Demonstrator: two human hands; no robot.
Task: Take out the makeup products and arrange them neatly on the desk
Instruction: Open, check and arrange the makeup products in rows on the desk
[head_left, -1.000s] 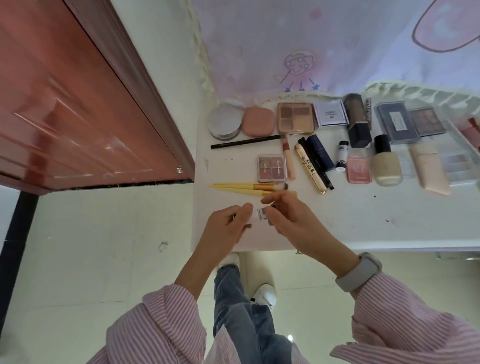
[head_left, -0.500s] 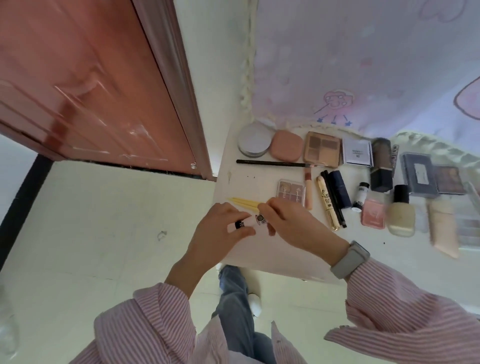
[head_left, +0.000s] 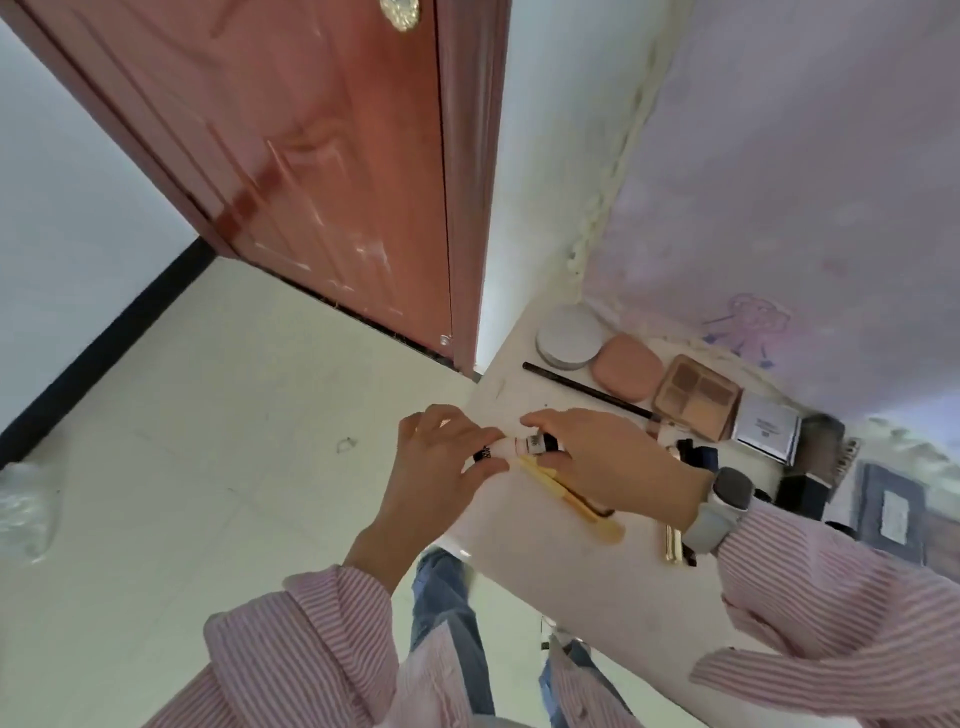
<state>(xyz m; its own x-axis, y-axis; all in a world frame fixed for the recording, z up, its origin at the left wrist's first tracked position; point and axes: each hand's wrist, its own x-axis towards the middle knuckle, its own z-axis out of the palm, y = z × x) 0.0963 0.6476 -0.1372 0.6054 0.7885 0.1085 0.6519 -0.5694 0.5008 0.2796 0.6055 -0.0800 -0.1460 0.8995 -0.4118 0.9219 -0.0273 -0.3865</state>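
Fingers of our left hand (head_left: 441, 462) and right hand (head_left: 597, 457) now pinch a small tube (head_left: 519, 447) lifted above the yellow brushes (head_left: 571, 496), so placing it seems next.

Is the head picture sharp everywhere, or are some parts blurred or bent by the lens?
Head view: the hands and the small tube between them are fairly sharp; the products at the right edge smear with blur; the door shows pale glare streaks; the wide lens tilts door and desk.
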